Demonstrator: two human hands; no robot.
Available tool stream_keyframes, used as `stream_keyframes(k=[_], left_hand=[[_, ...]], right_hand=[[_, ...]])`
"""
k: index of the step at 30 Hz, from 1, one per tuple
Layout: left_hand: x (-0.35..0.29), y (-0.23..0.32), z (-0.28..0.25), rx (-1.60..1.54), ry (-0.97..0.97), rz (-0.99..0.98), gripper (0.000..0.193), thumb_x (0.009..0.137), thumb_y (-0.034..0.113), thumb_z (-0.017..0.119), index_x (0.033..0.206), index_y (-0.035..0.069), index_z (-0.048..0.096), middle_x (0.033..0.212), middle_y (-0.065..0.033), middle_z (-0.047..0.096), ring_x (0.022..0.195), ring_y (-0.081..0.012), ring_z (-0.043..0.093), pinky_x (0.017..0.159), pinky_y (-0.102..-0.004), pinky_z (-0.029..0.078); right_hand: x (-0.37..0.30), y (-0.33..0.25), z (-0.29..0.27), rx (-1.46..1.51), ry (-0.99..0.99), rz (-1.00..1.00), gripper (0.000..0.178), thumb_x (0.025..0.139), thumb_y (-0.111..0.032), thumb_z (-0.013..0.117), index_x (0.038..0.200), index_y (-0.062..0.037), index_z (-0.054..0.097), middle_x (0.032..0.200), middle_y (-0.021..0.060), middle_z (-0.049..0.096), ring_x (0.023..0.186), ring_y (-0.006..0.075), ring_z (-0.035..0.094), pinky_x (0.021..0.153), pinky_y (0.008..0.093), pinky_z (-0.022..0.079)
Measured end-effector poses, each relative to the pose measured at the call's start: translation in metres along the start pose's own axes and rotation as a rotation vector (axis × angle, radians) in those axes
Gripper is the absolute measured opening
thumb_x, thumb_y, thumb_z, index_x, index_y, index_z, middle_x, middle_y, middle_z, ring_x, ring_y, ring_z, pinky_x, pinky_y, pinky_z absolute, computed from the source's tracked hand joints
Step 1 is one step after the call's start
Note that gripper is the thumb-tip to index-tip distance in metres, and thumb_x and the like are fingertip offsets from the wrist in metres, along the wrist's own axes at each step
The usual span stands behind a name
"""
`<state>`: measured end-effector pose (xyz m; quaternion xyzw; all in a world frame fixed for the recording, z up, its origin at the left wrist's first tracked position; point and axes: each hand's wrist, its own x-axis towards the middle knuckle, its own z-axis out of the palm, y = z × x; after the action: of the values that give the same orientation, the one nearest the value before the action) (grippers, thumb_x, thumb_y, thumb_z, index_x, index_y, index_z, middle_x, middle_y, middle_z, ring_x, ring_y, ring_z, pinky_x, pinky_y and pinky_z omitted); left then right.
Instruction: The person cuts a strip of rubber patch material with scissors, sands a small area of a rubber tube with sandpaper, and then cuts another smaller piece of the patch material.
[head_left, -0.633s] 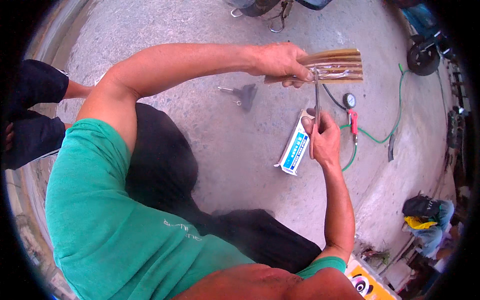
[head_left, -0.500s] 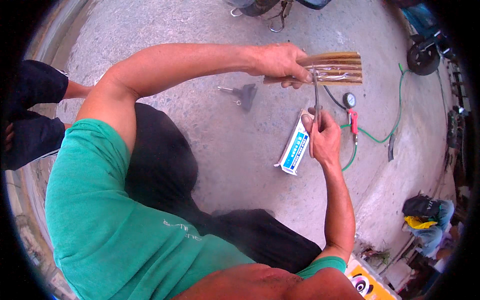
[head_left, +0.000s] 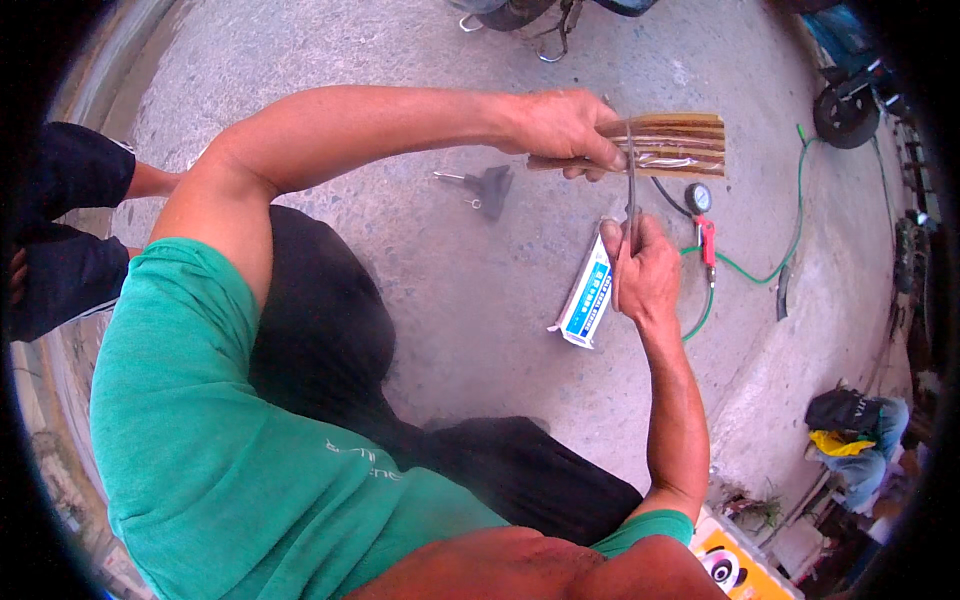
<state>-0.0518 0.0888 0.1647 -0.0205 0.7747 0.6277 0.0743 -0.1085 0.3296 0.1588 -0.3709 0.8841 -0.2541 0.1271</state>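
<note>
My left hand (head_left: 562, 125) is closed on a flat sheet of brown tyre repair strips (head_left: 690, 145) with shiny clear plastic over them, its thumb on top and fingers underneath. The sheet sticks out past both sides of the hand. Closed around the handles of dark scissors (head_left: 632, 192) is my right hand (head_left: 650, 272). Their blades point away from me and lie across the sheet, just right of my left thumb. How far the blades have cut in, I cannot tell. Below the right hand, a white and blue box (head_left: 587, 305) lies on the ground.
A key (head_left: 450, 177) with a black holder lies on the concrete. To the right are a pressure gauge (head_left: 698, 197), a red inflator handle (head_left: 708, 240) and a green hose (head_left: 745, 272). A wheel (head_left: 846, 115) stands far right. Another person's legs (head_left: 80, 180) are at the left.
The sheet's right end has dropped slightly toward me. The scissors and my right hand have shifted a little, with the blades now more upright across the strips.
</note>
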Motion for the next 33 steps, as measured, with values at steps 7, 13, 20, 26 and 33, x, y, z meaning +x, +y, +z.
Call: stream_keyframes(k=[7,13,20,26,33], left_hand=[[-0.008,0.006,-0.003,0.004,-0.022,-0.055,0.025,0.092,0.027,0.065,0.096,0.002,0.066,0.070,-0.0011,0.059,0.054,-0.0093,0.052,0.047,-0.0269,0.040],[-0.011,0.010,0.005,-0.059,0.011,-0.076,0.024,0.093,0.026,0.064,0.096,0.002,0.066,0.068,-0.0010,0.058,0.054,-0.0084,0.053,0.042,-0.0257,0.038],[-0.010,0.011,0.009,-0.011,-0.056,-0.140,0.021,0.091,0.023,0.066,0.090,0.003,0.066,0.069,-0.0014,0.059,0.057,-0.0093,0.053,0.048,-0.0270,0.040],[-0.008,-0.001,0.011,-0.045,-0.053,-0.095,0.021,0.091,0.024,0.066,0.090,0.002,0.066,0.069,-0.0020,0.059,0.058,-0.0099,0.053,0.050,-0.0281,0.040],[-0.022,0.021,0.014,-0.079,-0.014,-0.179,0.022,0.090,0.024,0.066,0.089,0.003,0.066,0.067,-0.0024,0.058,0.056,-0.0100,0.053,0.046,-0.0283,0.038]], right_hand=[[0.002,0.001,0.002,0.045,-0.085,0.014,0.046,0.088,-0.044,0.067,0.077,0.0001,0.058,0.067,0.0218,0.062,0.066,0.0416,0.063,0.063,0.0495,0.047],[0.000,-0.001,0.002,0.050,-0.079,0.010,0.046,0.089,-0.042,0.067,0.076,0.0010,0.059,0.065,0.0209,0.062,0.064,0.0406,0.063,0.063,0.0489,0.048],[-0.004,-0.003,0.008,0.071,-0.082,0.052,0.044,0.090,-0.040,0.067,0.084,0.0023,0.059,0.071,0.0241,0.062,0.069,0.0422,0.063,0.067,0.0498,0.048],[-0.002,-0.006,0.008,0.103,-0.109,0.077,0.046,0.091,-0.042,0.066,0.087,0.0030,0.059,0.073,0.0253,0.062,0.073,0.0443,0.064,0.068,0.0499,0.048],[-0.003,-0.001,0.009,0.107,-0.137,0.084,0.046,0.091,-0.043,0.066,0.086,0.0021,0.061,0.073,0.0254,0.062,0.072,0.0442,0.064,0.067,0.0499,0.048]])
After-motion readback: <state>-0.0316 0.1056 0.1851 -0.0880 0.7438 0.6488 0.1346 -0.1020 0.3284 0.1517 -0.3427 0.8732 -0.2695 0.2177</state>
